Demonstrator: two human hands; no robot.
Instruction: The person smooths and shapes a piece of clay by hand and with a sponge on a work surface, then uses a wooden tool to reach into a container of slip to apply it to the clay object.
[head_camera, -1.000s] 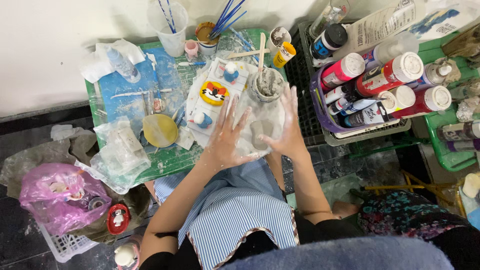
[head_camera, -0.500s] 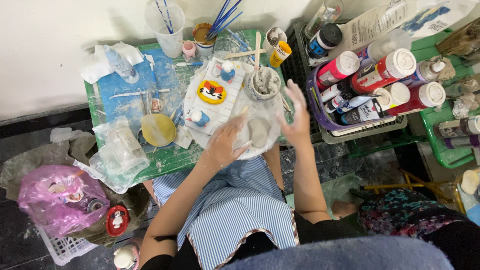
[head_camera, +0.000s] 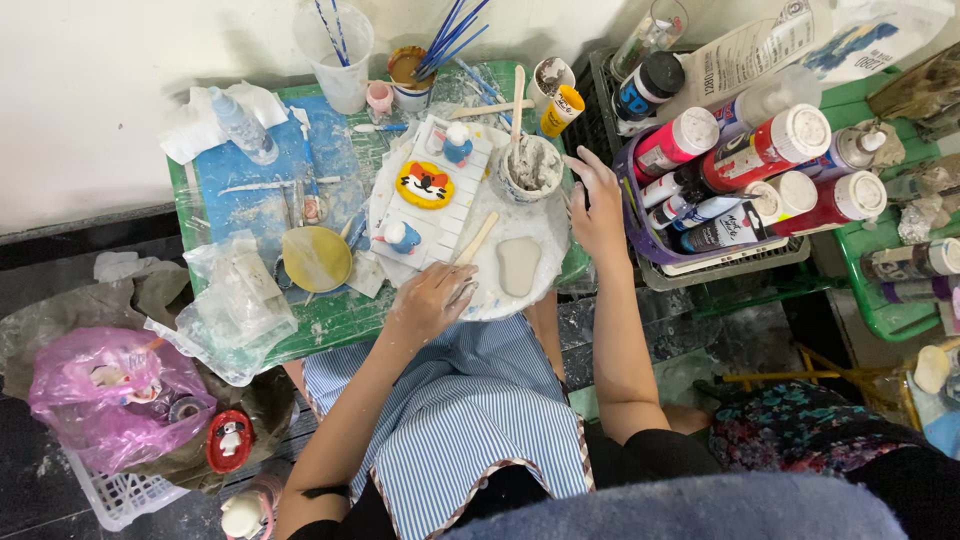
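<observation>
Beside the desk, a purple basket (head_camera: 640, 225) holds paint bottles (head_camera: 770, 150) lying on their sides, red, pink and white with pale caps. Behind it lies a large white bag (head_camera: 760, 50) with dark print. A small yellow bottle (head_camera: 561, 110) stands nearby.

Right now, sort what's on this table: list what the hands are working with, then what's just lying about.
In hand:
left hand on the round white board
flat clay piece
wooden stick
right hand at the board's edge, by the plaster-crusted cup

Lying about:
tiger-face piece
yellow disc
paint bottles in a purple basket
cup of blue brushes
pink plastic bag
</observation>
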